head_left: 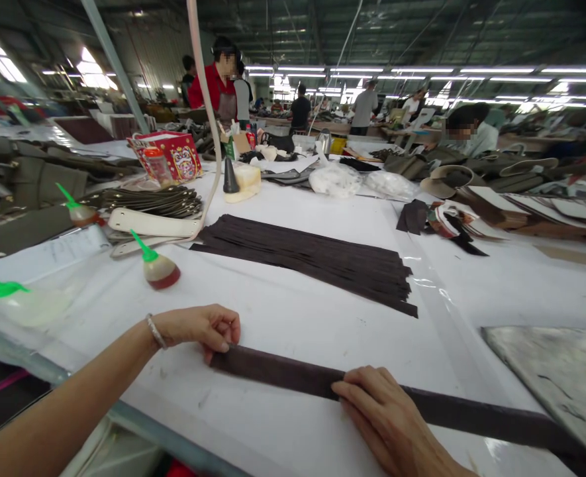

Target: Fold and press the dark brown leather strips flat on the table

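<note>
A long dark brown strip, leather-like, lies across the white table near its front edge and runs out toward the lower right. My left hand pinches the strip's left end between thumb and fingers. Partway along, my right hand rests over the strip with its fingers bent, gripping the edges. Beyond both hands lies a stack of similar dark strips, spread side by side. A squeeze bottle with a green nozzle and reddish liquid stands left of that stack.
More green-nozzled bottles are at the left. Pale straps, a red box and clear plastic bags sit farther back. A grey slab lies at right. Several people work in the background; a hose hangs down.
</note>
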### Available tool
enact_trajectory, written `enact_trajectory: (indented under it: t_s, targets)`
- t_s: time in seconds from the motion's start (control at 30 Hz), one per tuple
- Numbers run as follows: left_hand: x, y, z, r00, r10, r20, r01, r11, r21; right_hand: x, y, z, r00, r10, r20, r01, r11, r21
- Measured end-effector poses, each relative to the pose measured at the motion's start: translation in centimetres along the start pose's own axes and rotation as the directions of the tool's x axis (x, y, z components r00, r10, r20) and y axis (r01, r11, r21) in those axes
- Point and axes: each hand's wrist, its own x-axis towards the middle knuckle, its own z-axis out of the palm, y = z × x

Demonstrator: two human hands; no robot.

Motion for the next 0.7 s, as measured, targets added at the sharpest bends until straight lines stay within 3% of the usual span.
enact_trajectory:
  t_s: [0.1,0.2,0.37,0.53,0.7]
  targets:
    - [0.0,0.1,0.0,1.0,0.004,0.008,-0.004,1.0,-0.013,2.7,-1.4,-0.7,0.996,0.08,-0.041,-0.077,0.995,0.064]
    - [0.1,0.1,0.2,1.0,-0.003,0.003,0.003,1.0,-0.021,6.7,-3.2,-0.3,0.993,0.104,0.056,-0.111,0.982,0.155]
    - [0.2,-0.2,0.2,1.0,0.001,-0.009,-0.002,0.999,-0.038,12.5,-6.4,2.2,0.97,0.107,0.218,-0.158,0.96,0.23]
    - [0.1,-1.0,-0.3,1.0,0.021,-0.003,-0.021,0.997,-0.069,14.4,-6.6,4.2,0.955,0.137,0.264,-0.196,0.956,0.217]
    - [-0.6,-1.3,-0.9,0.999,0.035,0.03,-0.032,0.995,-0.098,14.7,-6.1,4.1,0.94,0.149,0.307,-0.23,0.94,0.25]
